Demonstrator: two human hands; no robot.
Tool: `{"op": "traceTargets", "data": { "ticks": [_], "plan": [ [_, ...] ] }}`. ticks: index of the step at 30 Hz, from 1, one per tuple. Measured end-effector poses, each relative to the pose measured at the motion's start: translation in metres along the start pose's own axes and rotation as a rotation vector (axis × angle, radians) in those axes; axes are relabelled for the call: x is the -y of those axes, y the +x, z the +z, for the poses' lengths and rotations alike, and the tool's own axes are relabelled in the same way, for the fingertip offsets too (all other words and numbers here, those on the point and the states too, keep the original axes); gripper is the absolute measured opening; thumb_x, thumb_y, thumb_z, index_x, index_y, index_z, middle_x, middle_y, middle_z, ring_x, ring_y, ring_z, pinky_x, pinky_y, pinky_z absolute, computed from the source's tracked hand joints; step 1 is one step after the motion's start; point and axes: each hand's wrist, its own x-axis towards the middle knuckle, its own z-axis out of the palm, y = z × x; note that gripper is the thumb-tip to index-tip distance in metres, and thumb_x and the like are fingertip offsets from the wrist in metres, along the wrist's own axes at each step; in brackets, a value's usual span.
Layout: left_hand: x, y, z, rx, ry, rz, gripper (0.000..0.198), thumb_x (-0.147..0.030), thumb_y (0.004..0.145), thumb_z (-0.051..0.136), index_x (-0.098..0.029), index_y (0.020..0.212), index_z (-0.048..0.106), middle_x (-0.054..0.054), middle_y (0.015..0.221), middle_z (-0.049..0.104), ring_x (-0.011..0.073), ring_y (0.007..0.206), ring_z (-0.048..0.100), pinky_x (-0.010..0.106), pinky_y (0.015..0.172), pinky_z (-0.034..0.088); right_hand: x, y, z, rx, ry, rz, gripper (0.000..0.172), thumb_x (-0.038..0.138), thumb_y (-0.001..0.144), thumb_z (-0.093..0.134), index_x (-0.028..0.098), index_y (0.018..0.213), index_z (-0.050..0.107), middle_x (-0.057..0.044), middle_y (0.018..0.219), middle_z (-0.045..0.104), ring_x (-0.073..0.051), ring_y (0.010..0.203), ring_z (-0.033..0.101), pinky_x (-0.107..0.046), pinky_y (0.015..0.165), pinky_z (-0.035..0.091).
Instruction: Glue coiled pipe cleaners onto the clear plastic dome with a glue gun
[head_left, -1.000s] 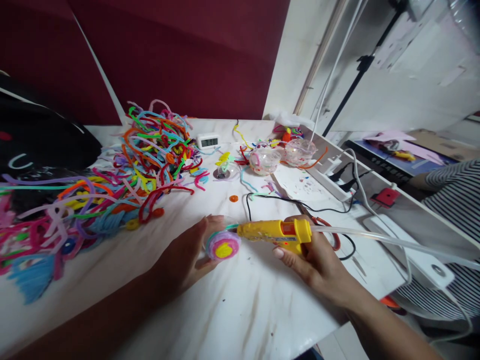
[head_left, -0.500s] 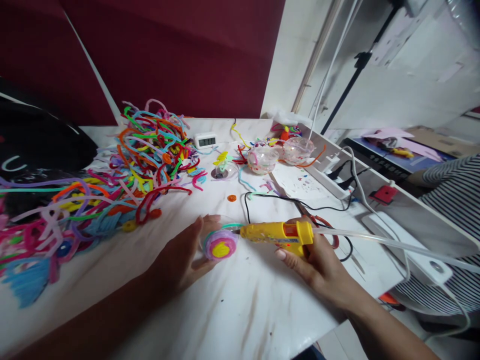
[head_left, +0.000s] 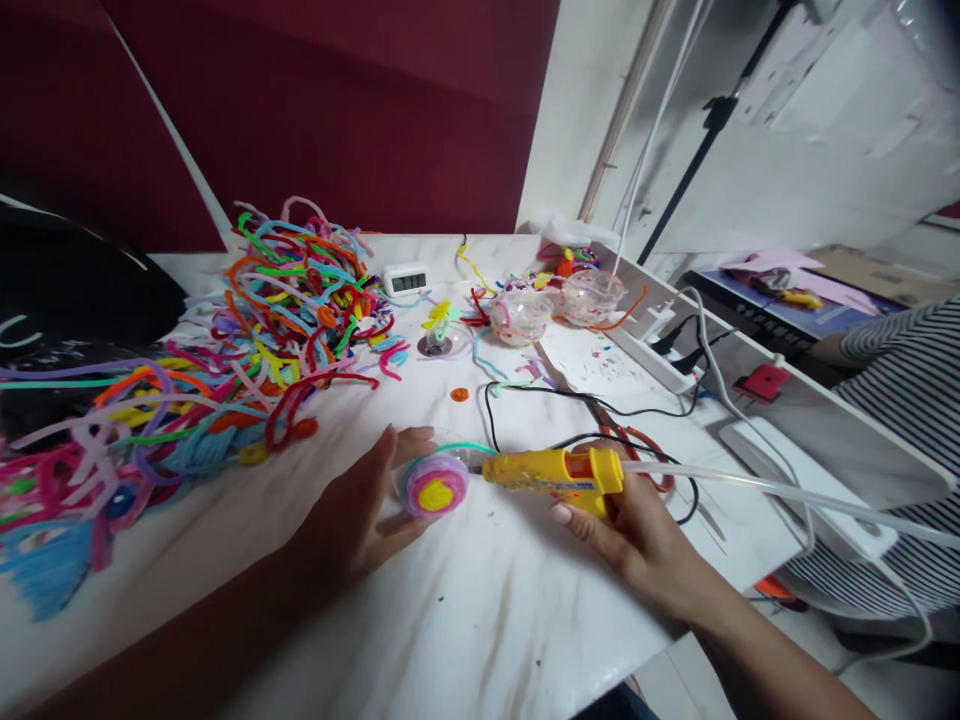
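My left hand is closed around a clear plastic dome, its fingers behind and below it. On the dome's near side sits a coiled pipe-cleaner disc, yellow in the middle, then pink and lilac. A teal pipe cleaner curves along the dome's upper edge. My right hand grips a yellow hot glue gun, with a long clear glue stick out of its back. The gun's nozzle points left and is at the right side of the dome; whether it touches I cannot tell.
A heap of coloured pipe cleaners fills the left. Behind are a small digital clock, clear bowls and an orange coil. Red-handled scissors, a black cord and a power strip lie right; a person in striped clothing is beyond.
The pipe-cleaner disc has shifted slightly left, a little apart from the glue gun's nozzle. The whole view has drifted slightly; both hands keep their holds.
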Motion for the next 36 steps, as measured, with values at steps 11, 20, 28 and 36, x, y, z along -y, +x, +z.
{"op": "traceTargets", "data": {
  "ticks": [11, 20, 28, 36],
  "plan": [
    [-0.005, 0.002, -0.007, 0.061, -0.008, -0.202, 0.113, -0.023, 0.075, 0.076, -0.028, 0.155, -0.005, 0.011, 0.125, 0.064, 0.0264, 0.117, 0.063, 0.038, 0.095, 0.056, 0.003, 0.006, -0.020, 0.223, 0.296, 0.289, 0.024, 0.041, 0.086, 0.066, 0.021, 0.098, 0.060, 0.001, 0.077, 0.060, -0.011, 0.056, 0.053, -0.021, 0.044, 0.044],
    [-0.010, 0.004, -0.006, 0.047, -0.150, -0.365, 0.112, -0.027, 0.073, 0.077, -0.028, 0.155, 0.002, 0.010, 0.125, 0.062, 0.0247, 0.117, 0.062, 0.040, 0.099, 0.053, -0.005, 0.015, -0.028, 0.368, 0.127, 0.308, 0.029, 0.041, 0.082, 0.069, 0.018, 0.099, 0.061, -0.001, 0.075, 0.064, -0.012, 0.056, 0.053, -0.021, 0.045, 0.041],
    [-0.014, 0.006, -0.007, 0.048, -0.146, -0.382, 0.111, -0.024, 0.072, 0.076, -0.031, 0.155, 0.004, 0.008, 0.125, 0.062, 0.0242, 0.114, 0.063, 0.043, 0.101, 0.051, 0.013, 0.027, -0.031, 0.189, -0.610, 0.123, 0.023, 0.041, 0.087, 0.060, 0.019, 0.085, 0.068, -0.006, 0.074, 0.067, -0.020, 0.062, 0.061, -0.032, 0.057, 0.041],
    [-0.016, 0.007, -0.008, 0.054, -0.118, -0.340, 0.111, -0.020, 0.072, 0.075, -0.029, 0.155, 0.003, 0.010, 0.125, 0.063, 0.0249, 0.112, 0.065, 0.041, 0.098, 0.053, 0.055, 0.074, 0.008, 0.237, -0.442, -0.130, 0.022, 0.023, 0.088, 0.060, 0.017, 0.107, 0.067, -0.012, 0.102, 0.071, -0.025, 0.090, 0.067, -0.032, 0.073, 0.047]
  ]
}}
